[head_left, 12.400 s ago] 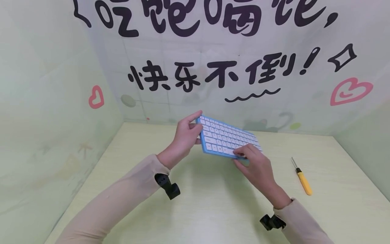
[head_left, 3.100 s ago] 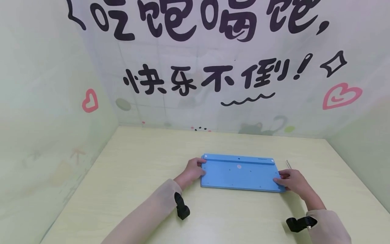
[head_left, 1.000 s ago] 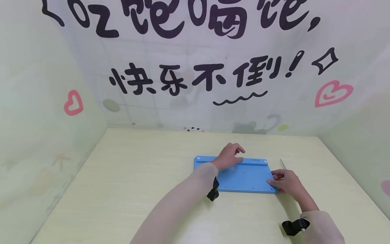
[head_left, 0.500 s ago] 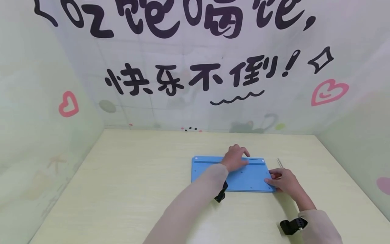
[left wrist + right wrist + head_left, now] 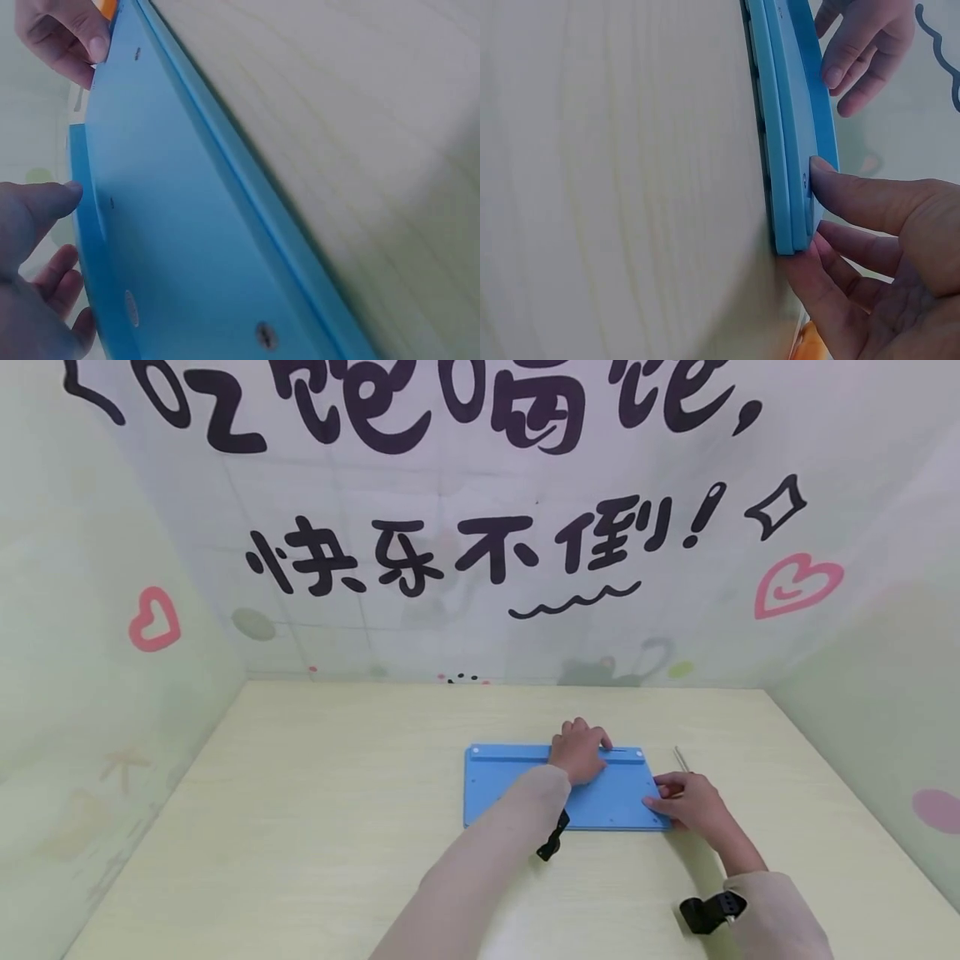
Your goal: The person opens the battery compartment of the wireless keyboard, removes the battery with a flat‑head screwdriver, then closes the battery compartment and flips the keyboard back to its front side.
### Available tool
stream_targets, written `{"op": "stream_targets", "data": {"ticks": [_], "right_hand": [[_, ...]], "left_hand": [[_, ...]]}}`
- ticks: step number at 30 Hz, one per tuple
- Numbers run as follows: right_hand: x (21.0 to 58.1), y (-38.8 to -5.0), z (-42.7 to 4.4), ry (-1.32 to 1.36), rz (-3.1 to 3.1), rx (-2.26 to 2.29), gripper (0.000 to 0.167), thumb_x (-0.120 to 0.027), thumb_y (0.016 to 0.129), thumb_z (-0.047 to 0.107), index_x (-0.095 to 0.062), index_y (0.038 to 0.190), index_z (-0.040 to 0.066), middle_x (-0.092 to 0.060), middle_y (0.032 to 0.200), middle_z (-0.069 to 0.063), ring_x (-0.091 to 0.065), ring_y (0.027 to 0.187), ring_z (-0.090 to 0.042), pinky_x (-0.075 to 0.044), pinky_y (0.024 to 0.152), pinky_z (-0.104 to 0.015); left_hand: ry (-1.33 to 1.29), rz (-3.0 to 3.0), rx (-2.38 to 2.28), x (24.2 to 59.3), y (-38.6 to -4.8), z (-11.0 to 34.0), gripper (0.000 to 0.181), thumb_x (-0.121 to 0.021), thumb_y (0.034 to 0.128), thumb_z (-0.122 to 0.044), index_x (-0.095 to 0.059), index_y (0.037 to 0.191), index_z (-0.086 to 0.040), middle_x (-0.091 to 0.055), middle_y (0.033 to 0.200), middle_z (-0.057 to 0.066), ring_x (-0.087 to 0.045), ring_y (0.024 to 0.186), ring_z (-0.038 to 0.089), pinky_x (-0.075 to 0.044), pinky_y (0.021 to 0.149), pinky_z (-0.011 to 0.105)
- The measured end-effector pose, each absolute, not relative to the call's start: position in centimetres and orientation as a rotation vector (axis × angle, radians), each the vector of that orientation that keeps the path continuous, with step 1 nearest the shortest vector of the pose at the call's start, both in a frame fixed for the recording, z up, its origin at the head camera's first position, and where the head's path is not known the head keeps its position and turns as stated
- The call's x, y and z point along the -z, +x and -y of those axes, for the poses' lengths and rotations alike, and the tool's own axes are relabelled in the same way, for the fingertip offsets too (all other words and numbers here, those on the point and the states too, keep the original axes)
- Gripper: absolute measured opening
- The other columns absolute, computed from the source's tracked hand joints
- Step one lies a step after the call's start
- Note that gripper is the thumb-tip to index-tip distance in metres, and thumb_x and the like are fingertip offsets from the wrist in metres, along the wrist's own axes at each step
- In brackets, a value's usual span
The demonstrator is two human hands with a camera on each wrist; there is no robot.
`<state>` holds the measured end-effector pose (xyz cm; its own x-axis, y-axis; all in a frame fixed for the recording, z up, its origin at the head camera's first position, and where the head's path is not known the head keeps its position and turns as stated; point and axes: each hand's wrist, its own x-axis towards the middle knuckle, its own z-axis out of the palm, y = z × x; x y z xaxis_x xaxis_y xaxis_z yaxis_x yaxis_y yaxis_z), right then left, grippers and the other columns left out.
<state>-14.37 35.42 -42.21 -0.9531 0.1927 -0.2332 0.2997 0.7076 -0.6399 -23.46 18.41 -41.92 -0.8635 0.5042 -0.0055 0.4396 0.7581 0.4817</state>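
A blue keyboard [image 5: 510, 781] lies face down, its blue underside with small screws and a raised ridge along the far edge facing up. White keycaps are out of sight from above. My right hand [image 5: 693, 806] pinches its right end, thumb on the underside, fingers beneath; the right wrist view shows this keyboard [image 5: 784, 150] edge lifted slightly. Over the ridge, right of the middle, is my left hand [image 5: 577, 753], fingers loosely bent. In the left wrist view the left hand's thumb [image 5: 49, 199] reaches the ridge, its other fingers lying past the far edge.
A screwdriver lies behind my right hand; the head view shows only its metal shaft [image 5: 681, 760], and the right wrist view part of its orange-yellow handle [image 5: 810, 343]. A printed backdrop wall [image 5: 420, 635] closes off the far side of the pale wooden table [image 5: 322, 793].
Earlier the keyboard was held up keys outward, then turned face down on the table. My left hand left its left end and moved right onto the ridge. The right hand keeps its pinch.
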Motion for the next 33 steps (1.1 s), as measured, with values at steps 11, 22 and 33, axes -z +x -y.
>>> {"op": "stream_targets", "data": {"ticks": [11,22,33], "right_hand": [[42.12,-14.44,-35.08,0.430,-2.769,1.081,0.055,-0.072,0.080,0.019,-0.050,0.117,-0.014,-0.056,0.089,-0.016,-0.051,0.073,-0.022,-0.049,0.058,-0.029],[42.02,-14.28,-35.02,0.397,-2.767,1.098,0.055,-0.071,0.081,0.019,-0.050,0.117,-0.015,-0.055,0.088,-0.014,-0.051,0.073,-0.021,-0.049,0.058,-0.030],[41.78,-14.10,-34.94,0.419,-2.765,1.100,0.053,-0.071,0.081,0.018,-0.050,0.117,-0.015,-0.055,0.087,-0.014,-0.051,0.073,-0.021,-0.049,0.058,-0.029]], "left_hand": [[0.730,-2.829,-0.658,42.06,-23.44,-18.75,0.017,-0.063,0.0877,-0.027,-0.061,0.105,-0.030,-0.050,0.101,-0.006,-0.041,0.096,0.013,-0.036,0.083,0.030],[0.694,-2.825,-0.663,41.66,-22.90,-19.04,0.016,-0.061,0.0888,-0.025,-0.060,0.104,-0.031,-0.052,0.100,-0.006,-0.041,0.097,0.014,-0.035,0.084,0.032],[0.701,-2.846,-0.675,41.78,-22.71,-19.16,0.020,-0.058,0.0903,-0.022,-0.059,0.108,-0.032,-0.053,0.100,-0.005,-0.041,0.096,0.015,-0.035,0.083,0.032]]}}
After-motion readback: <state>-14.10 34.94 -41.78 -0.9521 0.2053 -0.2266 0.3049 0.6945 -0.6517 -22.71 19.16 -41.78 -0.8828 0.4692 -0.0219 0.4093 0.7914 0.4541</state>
